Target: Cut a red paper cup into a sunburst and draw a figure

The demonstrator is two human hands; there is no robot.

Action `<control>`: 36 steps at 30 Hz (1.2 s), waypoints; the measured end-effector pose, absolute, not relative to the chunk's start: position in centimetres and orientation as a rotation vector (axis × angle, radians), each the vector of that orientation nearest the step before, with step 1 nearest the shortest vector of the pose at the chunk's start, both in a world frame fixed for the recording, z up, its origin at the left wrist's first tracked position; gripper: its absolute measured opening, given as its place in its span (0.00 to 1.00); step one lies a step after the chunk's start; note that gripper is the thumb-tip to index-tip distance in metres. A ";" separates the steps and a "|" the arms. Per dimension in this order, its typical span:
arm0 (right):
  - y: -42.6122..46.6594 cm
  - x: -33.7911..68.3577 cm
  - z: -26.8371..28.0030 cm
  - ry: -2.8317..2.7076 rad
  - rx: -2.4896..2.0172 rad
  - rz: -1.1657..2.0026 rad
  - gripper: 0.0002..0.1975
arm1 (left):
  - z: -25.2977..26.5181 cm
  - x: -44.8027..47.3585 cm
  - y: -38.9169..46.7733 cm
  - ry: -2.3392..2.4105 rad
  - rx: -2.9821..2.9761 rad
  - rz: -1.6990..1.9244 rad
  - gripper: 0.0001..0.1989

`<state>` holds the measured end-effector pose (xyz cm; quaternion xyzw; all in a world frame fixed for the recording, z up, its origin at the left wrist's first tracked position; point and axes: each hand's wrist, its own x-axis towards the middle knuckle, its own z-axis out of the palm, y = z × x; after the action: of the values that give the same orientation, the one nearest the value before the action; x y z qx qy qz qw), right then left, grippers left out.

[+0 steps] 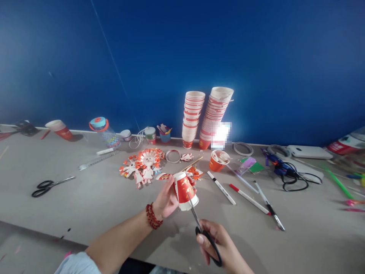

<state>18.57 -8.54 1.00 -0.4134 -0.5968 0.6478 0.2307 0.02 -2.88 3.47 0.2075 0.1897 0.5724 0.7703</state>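
Observation:
A red paper cup [184, 189] with gold print and white edges is held up over the table by my left hand [167, 199], its fingers wrapped round the cup's side. Red beads circle that wrist. My right hand [218, 243] grips black-handled scissors [209, 243], whose blades meet the lower part of the cup; whether they are cutting cannot be made out. Just behind the cup lie red-and-white paper cutouts [146, 161], several shaped like figures with faces. Part of the cup's far side is hidden by my fingers.
Two tall stacks of paper cups [194, 118] lean near the blue wall. A cut-down cup [218, 161] holds scraps. Markers [221, 188] lie to the right, beyond them a blue glue gun [281, 167] with its cord. Another pair of scissors [47, 186] rests at left.

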 end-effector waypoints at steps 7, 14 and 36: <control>-8.5 18.3 1.9 -1.602 -1.182 1.835 0.33 | 3.6 0.0 -2.8 0.406 0.433 1.232 0.23; -8.2 18.0 2.2 -1.619 -1.137 1.838 0.33 | 4.0 0.2 -3.1 0.389 0.472 1.239 0.22; -7.9 17.7 2.4 -1.640 -1.190 1.804 0.34 | 3.1 0.2 -3.2 0.389 0.540 1.225 0.21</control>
<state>17.67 -7.93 2.40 -0.4287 -0.5906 0.6498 0.2126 0.22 -3.19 3.08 0.2486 0.1793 0.5642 0.7666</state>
